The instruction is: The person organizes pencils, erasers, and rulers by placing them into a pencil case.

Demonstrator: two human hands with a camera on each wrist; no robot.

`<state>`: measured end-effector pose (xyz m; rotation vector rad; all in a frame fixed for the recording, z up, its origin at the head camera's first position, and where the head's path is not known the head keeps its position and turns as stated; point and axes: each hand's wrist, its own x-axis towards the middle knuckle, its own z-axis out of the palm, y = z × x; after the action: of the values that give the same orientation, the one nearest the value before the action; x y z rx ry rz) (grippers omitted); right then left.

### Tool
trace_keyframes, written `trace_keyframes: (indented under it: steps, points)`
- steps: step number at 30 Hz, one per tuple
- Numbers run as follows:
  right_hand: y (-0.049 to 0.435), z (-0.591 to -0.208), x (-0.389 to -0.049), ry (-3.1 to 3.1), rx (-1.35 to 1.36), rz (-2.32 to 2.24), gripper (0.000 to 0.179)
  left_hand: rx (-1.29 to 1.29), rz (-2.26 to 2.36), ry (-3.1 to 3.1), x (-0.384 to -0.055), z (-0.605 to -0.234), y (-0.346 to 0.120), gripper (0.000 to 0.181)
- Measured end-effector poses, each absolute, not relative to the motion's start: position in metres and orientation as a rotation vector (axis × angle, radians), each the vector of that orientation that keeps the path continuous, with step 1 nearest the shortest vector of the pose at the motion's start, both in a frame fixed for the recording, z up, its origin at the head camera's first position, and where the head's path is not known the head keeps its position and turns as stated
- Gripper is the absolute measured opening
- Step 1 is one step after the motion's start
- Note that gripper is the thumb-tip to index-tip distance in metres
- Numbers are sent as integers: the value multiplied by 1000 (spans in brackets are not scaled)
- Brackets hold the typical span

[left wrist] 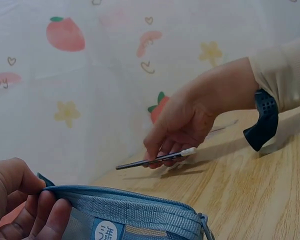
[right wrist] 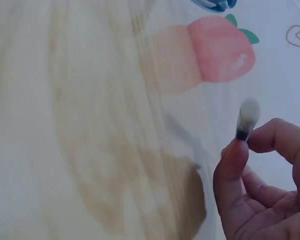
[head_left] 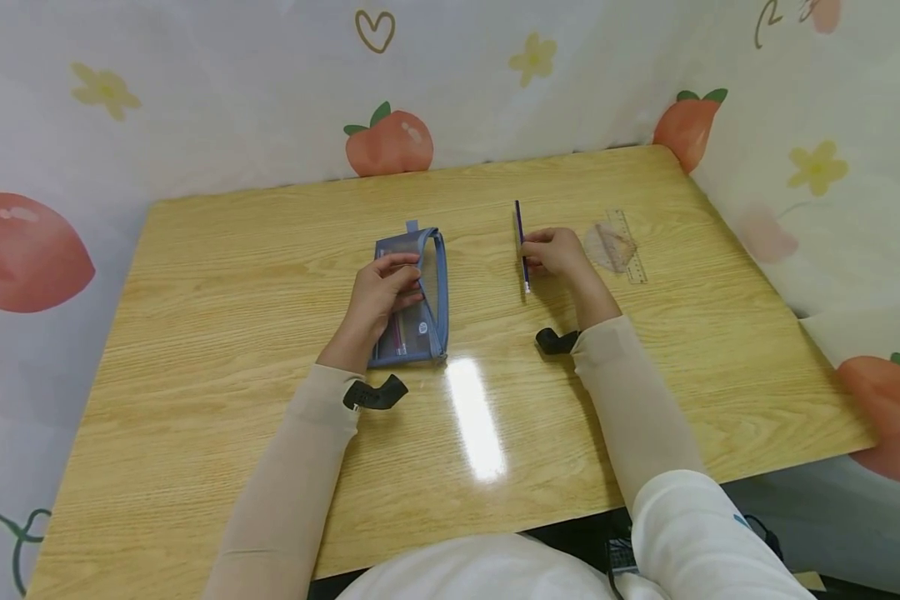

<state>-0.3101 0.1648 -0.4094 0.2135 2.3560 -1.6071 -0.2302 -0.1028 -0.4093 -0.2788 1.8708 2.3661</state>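
Note:
A blue mesh pencil case [head_left: 412, 333] lies on the table with its zipped side gaping open toward the right. My left hand [head_left: 384, 292] pinches the edge of that opening between thumb and fingers, as the left wrist view shows at the case's blue rim [left wrist: 140, 197]. Through the mesh, a few slim coloured items show inside. My right hand [head_left: 558, 254] pinches a dark blue pencil [head_left: 520, 225] by its middle, to the right of the case. The pencil's white eraser end [right wrist: 249, 111] points toward my body.
Right of my right hand, a clear ruler [head_left: 633, 262] and a round transparent piece [head_left: 603, 246] lie on the wooden table [head_left: 270, 275]. A patterned wall covering [head_left: 255, 100] stands along the table's back and right edges. Black wrist cameras sit on both sleeves.

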Motion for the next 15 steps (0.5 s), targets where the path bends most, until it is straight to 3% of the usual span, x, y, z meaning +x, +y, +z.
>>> trace_keyframes:
  steps: [15]
  points:
    - [157, -410, -306, 2115, 195, -1852, 37, -313, 2370, 1863, -234, -413, -105, 25]
